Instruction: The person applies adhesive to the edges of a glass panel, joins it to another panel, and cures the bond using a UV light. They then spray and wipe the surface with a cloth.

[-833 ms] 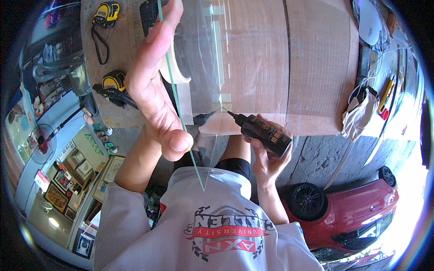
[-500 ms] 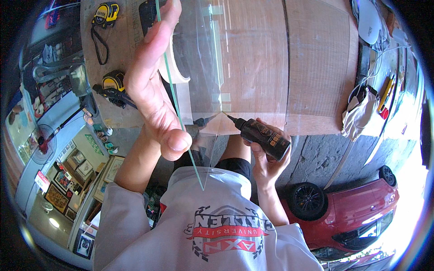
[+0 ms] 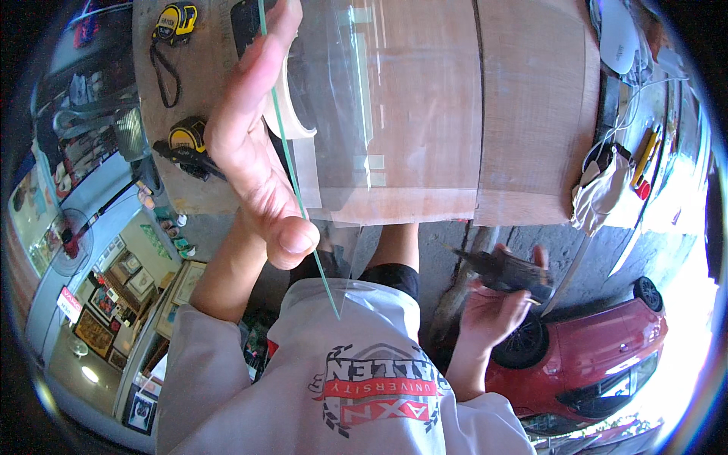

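My left hand [image 3: 254, 152] steadies an upright clear glass pane [image 3: 331, 152] with a greenish edge. Its fingers stretch along the pane's upper part and the thumb rests near the lower end. The pane stands over the near edge of a wooden worktable [image 3: 432, 106], where another clear sheet seems to lie flat. Off the table's near side, to the right, my right hand [image 3: 493, 307] is closed around a dark nozzle bottle [image 3: 506, 273]. Motion blurs the bottle, whose tip points left.
Two yellow-and-black tape measures [image 3: 174, 24] lie at the table's left. On the right are a beige cloth pouch [image 3: 603, 201], a yellow-handled tool [image 3: 646, 159] and white cables. A red car [image 3: 599, 353] stands at lower right; a fan [image 3: 74, 231] is at far left.
My right hand has drawn the bottle away from the foot of the pane, to the right and slightly toward me, off the table's edge. My left hand and the pane have barely moved.
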A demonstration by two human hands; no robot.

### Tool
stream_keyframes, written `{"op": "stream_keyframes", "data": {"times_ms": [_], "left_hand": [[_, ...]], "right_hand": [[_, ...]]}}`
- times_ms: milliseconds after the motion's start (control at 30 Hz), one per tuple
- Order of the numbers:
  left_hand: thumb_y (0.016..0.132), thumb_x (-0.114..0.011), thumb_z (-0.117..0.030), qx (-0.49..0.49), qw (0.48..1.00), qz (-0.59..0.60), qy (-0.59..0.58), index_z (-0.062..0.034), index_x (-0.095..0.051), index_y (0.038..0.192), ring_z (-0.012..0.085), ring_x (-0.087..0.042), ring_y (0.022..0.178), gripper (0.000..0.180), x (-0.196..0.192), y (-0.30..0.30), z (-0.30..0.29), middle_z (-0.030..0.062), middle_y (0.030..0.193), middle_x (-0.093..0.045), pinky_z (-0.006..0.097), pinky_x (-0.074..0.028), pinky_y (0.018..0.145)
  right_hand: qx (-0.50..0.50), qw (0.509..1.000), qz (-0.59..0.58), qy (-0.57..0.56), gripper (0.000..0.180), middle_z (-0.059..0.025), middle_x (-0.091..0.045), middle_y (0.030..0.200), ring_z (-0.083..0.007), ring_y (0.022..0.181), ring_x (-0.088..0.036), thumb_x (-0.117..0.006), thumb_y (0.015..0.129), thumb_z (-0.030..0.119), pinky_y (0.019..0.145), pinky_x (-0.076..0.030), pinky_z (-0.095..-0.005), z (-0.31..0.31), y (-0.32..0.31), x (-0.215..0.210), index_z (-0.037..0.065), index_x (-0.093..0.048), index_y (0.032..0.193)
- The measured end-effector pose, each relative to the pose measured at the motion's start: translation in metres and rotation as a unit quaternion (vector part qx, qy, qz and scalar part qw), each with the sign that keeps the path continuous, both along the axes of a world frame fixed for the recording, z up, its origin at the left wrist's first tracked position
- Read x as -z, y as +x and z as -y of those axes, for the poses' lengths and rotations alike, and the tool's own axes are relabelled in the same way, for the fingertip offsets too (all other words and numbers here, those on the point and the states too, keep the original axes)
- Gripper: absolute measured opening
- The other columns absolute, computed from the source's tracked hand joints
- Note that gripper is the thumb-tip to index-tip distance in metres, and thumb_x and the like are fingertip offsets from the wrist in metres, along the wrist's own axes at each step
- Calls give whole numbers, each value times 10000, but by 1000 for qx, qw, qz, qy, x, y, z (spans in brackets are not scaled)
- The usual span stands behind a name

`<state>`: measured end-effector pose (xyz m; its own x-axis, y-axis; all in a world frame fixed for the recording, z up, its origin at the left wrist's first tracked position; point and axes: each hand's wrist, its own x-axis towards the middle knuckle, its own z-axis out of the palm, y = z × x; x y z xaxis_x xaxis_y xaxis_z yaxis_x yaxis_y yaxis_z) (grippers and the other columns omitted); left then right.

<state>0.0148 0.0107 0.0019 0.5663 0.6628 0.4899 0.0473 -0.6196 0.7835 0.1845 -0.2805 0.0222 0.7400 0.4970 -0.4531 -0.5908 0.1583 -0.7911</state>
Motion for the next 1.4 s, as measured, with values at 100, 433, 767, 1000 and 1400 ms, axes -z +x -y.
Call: {"op": "stream_keyframes", "data": {"times_ms": [100,433,767,1000,1400], "left_hand": [[925,-433,-779,9,1000,0,-9,-83,-137,1612,505,-278,1490,1022,1,0,1,462,1535,-268,570,-176,1230],[941,-485,-702,-9,999,39,1,-93,-369,1549,461,-368,1469,869,2,8,6,369,1543,-376,593,-127,1230],[932,-472,-751,7,999,10,-43,-151,-248,1595,484,-259,1502,922,2,1,11,303,1637,-231,634,-143,1229],[943,-449,-744,10,999,8,-50,-165,-225,1608,506,-238,1501,909,5,-3,11,353,1626,-198,643,-152,1221],[951,-389,-752,-10,1000,-9,-23,-161,-180,1617,543,-259,1480,915,6,-8,13,415,1587,-210,647,-210,1203]], "right_hand": [[6,992,-77,104,678,-317,-601,1297,-336,1173,-661,-597,1033,383,779,-651,-353,2,31,-4,65,-285,1545],[59,971,-175,151,576,-95,-516,899,-188,763,-477,-558,1002,554,615,-442,-295,-14,60,1,72,-497,1312],[-79,978,-30,190,920,-80,-620,1232,-255,1164,-585,-898,754,333,967,-437,-417,-19,119,-9,60,-437,1502],[-55,966,186,171,761,-168,-558,1345,-273,1237,-567,-701,974,301,1069,-441,-401,-55,224,-16,10,-309,1558],[51,848,495,-182,533,-107,-606,1109,-181,1045,-603,-829,844,56,925,-499,-338,-162,432,93,-14,-460,1221]]}}
